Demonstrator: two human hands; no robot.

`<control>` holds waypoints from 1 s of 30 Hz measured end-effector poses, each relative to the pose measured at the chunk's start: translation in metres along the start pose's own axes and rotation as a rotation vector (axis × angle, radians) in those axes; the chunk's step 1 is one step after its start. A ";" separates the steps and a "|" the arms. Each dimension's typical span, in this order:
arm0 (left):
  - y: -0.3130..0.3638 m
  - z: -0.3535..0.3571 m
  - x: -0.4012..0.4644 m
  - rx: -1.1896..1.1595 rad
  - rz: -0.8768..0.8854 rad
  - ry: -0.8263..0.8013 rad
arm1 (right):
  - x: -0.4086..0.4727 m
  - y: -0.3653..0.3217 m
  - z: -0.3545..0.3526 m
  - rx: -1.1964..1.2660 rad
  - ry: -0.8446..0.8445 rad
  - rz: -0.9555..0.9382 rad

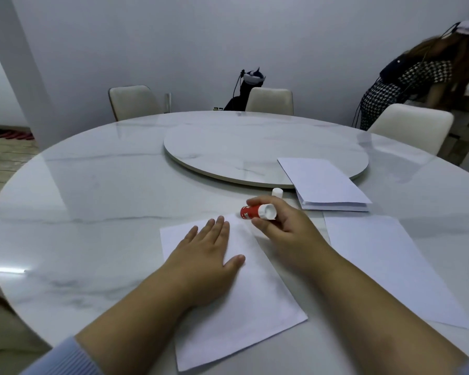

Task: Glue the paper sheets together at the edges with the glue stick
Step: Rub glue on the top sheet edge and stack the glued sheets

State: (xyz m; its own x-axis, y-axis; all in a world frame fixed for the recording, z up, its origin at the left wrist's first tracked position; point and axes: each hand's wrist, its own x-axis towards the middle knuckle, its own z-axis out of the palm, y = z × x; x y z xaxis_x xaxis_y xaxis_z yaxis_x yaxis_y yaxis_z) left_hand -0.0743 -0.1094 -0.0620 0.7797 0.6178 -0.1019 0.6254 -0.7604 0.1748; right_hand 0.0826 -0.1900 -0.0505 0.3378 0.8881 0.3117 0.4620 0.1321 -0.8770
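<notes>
A white sheet of paper [244, 301] is laid on the near part of a round marble table [92, 201], and it is pressed flat by the left hand [203, 255], whose fingers are spread straight across its far left part. At the sheet's far edge a red glue stick [256, 211] is gripped in the right hand [284, 228], pinched between the thumb on the far side and the fingers on the near side; its white end is turned toward the camera and its red body is pointed left. Whether its tip is touching the paper cannot be told. A small white cap [277, 192] is seen standing on the table just beyond the right hand. A second single sheet [390, 266] is laid to the right, apart from the first, and a stack of paper [322, 182] is placed farther off on the right, partly over the rim of a raised turntable [228, 147]. Pale chairs [133, 101] are set around the far side, and another person [417, 79] is seen bent over at the far right.
</notes>
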 end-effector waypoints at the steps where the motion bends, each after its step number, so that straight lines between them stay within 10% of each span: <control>1: 0.000 0.000 0.000 -0.002 -0.001 0.003 | 0.002 0.001 0.001 -0.019 -0.018 0.003; 15: -0.001 0.000 0.001 -0.003 0.002 -0.011 | -0.017 -0.026 -0.010 -0.132 -0.085 -0.055; 25: 0.000 -0.002 0.001 0.027 -0.005 -0.047 | -0.025 -0.035 -0.027 0.131 -0.513 0.092; 30: 0.002 -0.034 0.004 0.134 0.141 -0.337 | -0.012 -0.020 -0.040 0.676 0.050 0.035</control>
State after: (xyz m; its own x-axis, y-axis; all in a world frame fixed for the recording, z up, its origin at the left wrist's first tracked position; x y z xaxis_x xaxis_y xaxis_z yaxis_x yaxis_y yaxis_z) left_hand -0.0715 -0.1017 -0.0285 0.8106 0.4218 -0.4062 0.4925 -0.8663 0.0833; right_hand 0.1023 -0.2209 -0.0219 0.3884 0.8777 0.2808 -0.1587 0.3639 -0.9178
